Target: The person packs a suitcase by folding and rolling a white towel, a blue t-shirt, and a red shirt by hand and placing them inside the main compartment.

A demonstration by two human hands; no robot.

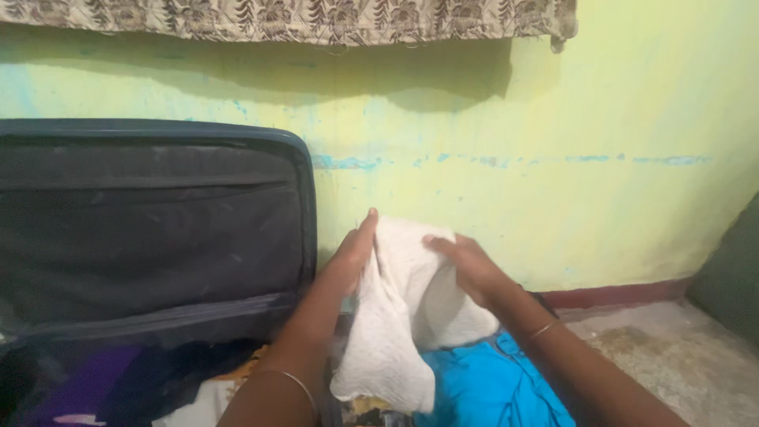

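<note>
A white textured cloth [399, 316] hangs in front of me, held up by both hands. My left hand [352, 257] grips its upper left edge, fingers pointing up. Gripping the upper right part is my right hand [466, 261], with the fabric bunched under its fingers. Each wrist wears a thin bangle. The cloth's lower end droops over a bright blue garment [490, 387] lying below.
An open dark suitcase stands at the left, its lid [150, 221] leaning on the yellow-green wall [553, 158]. Purple, dark and patterned clothes [118, 387] lie inside it. A patterned curtain [316, 20] hangs at the top. Bare concrete floor [672, 356] lies at the right.
</note>
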